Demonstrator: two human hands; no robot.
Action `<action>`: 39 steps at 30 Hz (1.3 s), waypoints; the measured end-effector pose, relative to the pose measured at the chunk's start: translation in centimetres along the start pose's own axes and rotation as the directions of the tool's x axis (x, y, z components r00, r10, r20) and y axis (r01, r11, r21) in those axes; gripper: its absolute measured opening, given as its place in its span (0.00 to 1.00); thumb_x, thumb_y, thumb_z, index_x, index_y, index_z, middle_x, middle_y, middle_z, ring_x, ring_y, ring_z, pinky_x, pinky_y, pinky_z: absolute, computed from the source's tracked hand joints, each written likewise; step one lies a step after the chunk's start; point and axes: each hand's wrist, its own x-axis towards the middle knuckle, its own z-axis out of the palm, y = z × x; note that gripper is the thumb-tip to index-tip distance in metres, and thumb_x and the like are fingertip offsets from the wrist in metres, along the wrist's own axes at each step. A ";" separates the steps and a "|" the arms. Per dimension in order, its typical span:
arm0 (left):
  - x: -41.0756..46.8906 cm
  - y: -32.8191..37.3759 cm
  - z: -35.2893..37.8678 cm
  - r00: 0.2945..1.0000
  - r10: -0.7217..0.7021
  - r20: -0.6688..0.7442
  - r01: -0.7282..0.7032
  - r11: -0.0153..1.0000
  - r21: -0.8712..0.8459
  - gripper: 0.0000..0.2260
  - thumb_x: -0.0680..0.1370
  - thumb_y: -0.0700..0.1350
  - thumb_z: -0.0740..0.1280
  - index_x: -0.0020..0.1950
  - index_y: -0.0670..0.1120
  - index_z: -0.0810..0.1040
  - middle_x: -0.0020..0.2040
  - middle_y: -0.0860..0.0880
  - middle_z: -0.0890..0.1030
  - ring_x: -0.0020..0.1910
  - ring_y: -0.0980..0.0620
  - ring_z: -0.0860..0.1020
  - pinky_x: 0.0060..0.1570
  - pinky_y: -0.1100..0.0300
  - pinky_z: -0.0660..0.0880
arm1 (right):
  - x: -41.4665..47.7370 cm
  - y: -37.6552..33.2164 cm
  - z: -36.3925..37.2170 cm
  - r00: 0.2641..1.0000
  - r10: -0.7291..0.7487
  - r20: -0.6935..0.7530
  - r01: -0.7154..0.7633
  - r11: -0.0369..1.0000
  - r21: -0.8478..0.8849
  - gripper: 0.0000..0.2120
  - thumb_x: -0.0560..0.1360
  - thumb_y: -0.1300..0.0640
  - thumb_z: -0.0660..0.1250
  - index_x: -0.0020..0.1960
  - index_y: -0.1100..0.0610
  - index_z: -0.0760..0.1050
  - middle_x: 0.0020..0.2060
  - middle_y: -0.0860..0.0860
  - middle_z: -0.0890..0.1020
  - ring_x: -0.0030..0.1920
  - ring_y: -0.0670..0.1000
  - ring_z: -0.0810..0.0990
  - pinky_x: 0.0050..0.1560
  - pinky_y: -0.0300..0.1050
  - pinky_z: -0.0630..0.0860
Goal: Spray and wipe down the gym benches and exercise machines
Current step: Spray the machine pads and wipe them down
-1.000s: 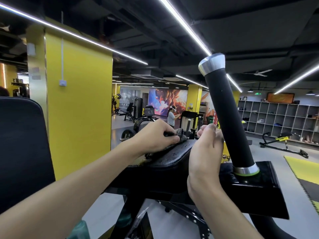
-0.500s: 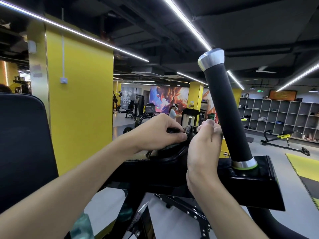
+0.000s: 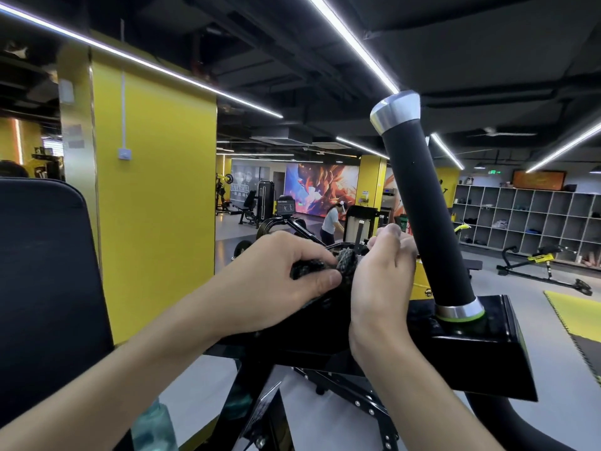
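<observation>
A dark grey knitted cloth (image 3: 346, 263) is bunched up between both my hands, just above the black arm pad (image 3: 312, 323) of an exercise machine. My left hand (image 3: 276, 281) grips the cloth's left part between thumb and curled fingers. My right hand (image 3: 383, 275) pinches its right part, fingers curled. A black upright handle (image 3: 422, 209) with silver end caps rises from a black block (image 3: 481, 359) just right of my right hand. Most of the pad is hidden behind my hands.
A black padded backrest (image 3: 42, 288) fills the left edge. A greenish spray bottle (image 3: 153, 424) shows at the bottom left. A yellow pillar (image 3: 156, 196) stands behind. A person (image 3: 331, 222), other machines and cubby shelves (image 3: 527, 216) are across the grey floor.
The cloth lay under my left hand on the pad a second ago; both hands have since lifted and gathered it into a bunch between them.
</observation>
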 end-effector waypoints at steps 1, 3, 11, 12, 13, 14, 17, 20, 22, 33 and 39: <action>0.6 0.2 0.3 1.000 0.010 -0.001 -0.010 0.998 0.063 0.07 0.81 0.48 0.67 0.51 0.50 0.85 0.45 0.57 0.83 0.47 0.60 0.80 0.48 0.64 0.73 | 0.0 -0.1 0.1 1.000 -0.009 -0.001 0.009 1.000 -0.010 0.17 0.74 0.41 0.50 0.53 0.51 0.64 0.52 0.48 0.70 0.55 0.49 0.69 0.70 0.61 0.67; 1.2 0.7 0.4 0.999 0.024 0.039 -0.029 0.989 0.148 0.08 0.81 0.48 0.66 0.51 0.52 0.84 0.45 0.55 0.84 0.47 0.57 0.80 0.50 0.56 0.75 | -0.2 -0.3 0.0 1.000 -0.025 0.002 0.025 1.000 -0.017 0.13 0.77 0.44 0.51 0.48 0.53 0.65 0.47 0.48 0.71 0.52 0.51 0.70 0.67 0.61 0.68; -2.9 1.8 -1.1 0.999 -0.037 -0.007 0.037 0.995 0.091 0.07 0.80 0.50 0.68 0.53 0.52 0.85 0.46 0.57 0.83 0.48 0.59 0.80 0.52 0.56 0.74 | -2.8 -2.0 -2.2 0.930 -0.149 0.336 0.243 0.936 -0.256 0.11 0.82 0.51 0.51 0.47 0.50 0.70 0.49 0.47 0.70 0.54 0.42 0.66 0.59 0.40 0.64; -3.0 2.2 -0.8 0.999 -0.026 -0.044 0.030 0.995 0.094 0.06 0.80 0.47 0.69 0.53 0.52 0.85 0.45 0.57 0.82 0.48 0.59 0.80 0.51 0.58 0.74 | -3.2 -2.5 -2.9 0.905 -0.132 0.405 0.257 0.927 -0.273 0.08 0.82 0.54 0.54 0.48 0.48 0.69 0.51 0.46 0.70 0.56 0.44 0.68 0.61 0.41 0.66; -2.9 2.7 -0.3 0.997 -0.003 -0.075 0.011 0.994 0.111 0.06 0.80 0.45 0.68 0.53 0.53 0.85 0.44 0.57 0.81 0.47 0.59 0.79 0.49 0.60 0.73 | -3.4 -3.1 -3.7 0.877 -0.145 0.458 0.294 0.915 -0.275 0.07 0.82 0.58 0.56 0.50 0.48 0.70 0.52 0.47 0.71 0.57 0.46 0.71 0.62 0.42 0.69; -2.8 3.1 0.1 0.995 0.022 -0.092 -0.010 0.991 0.136 0.08 0.80 0.45 0.67 0.54 0.53 0.84 0.44 0.58 0.79 0.48 0.59 0.78 0.48 0.62 0.73 | -3.4 -3.9 -4.5 0.852 -0.192 0.487 0.356 0.895 -0.268 0.08 0.81 0.60 0.58 0.52 0.48 0.70 0.52 0.47 0.73 0.56 0.47 0.74 0.61 0.43 0.72; -1.6 4.1 1.7 0.993 0.072 -0.096 -0.044 0.962 0.270 0.12 0.78 0.42 0.65 0.59 0.51 0.82 0.50 0.56 0.74 0.52 0.56 0.73 0.54 0.60 0.71 | -2.2 -6.5 -7.1 0.761 -0.499 0.414 0.623 0.741 -0.251 0.09 0.78 0.63 0.58 0.53 0.52 0.73 0.48 0.48 0.76 0.49 0.48 0.78 0.51 0.40 0.74; 0.7 5.0 3.2 0.987 0.152 -0.058 -0.110 0.884 0.454 0.13 0.78 0.42 0.61 0.59 0.48 0.81 0.54 0.50 0.75 0.52 0.48 0.72 0.55 0.55 0.70 | -0.2 -7.8 -8.6 0.702 -0.605 0.376 0.705 0.511 -0.492 0.14 0.75 0.61 0.59 0.60 0.55 0.72 0.54 0.51 0.73 0.53 0.55 0.73 0.53 0.51 0.72; 2.5 5.5 4.1 0.982 0.178 0.060 -0.183 0.833 0.522 0.16 0.74 0.45 0.56 0.51 0.44 0.83 0.50 0.45 0.79 0.44 0.45 0.74 0.47 0.59 0.67 | 1.0 -7.9 -8.8 0.803 -0.383 0.457 0.595 0.557 -0.579 0.20 0.78 0.59 0.60 0.70 0.52 0.64 0.61 0.53 0.69 0.60 0.55 0.69 0.59 0.55 0.71; 4.7 6.8 6.4 0.948 -0.078 0.309 -0.209 0.582 0.786 0.17 0.81 0.40 0.58 0.68 0.41 0.75 0.69 0.43 0.74 0.70 0.42 0.66 0.69 0.51 0.65 | 1.9 -6.4 -9.7 0.757 -0.204 0.621 0.580 0.647 -0.495 0.21 0.84 0.55 0.51 0.76 0.55 0.54 0.59 0.58 0.75 0.58 0.59 0.76 0.56 0.58 0.75; 3.7 6.4 4.5 0.937 -0.009 0.349 -0.281 0.572 0.770 0.12 0.74 0.40 0.57 0.45 0.44 0.81 0.50 0.46 0.82 0.53 0.40 0.76 0.53 0.43 0.77 | 1.8 -5.9 -9.5 0.758 -0.229 0.610 0.592 0.633 -0.498 0.22 0.83 0.59 0.53 0.75 0.57 0.54 0.60 0.59 0.74 0.59 0.60 0.75 0.52 0.52 0.73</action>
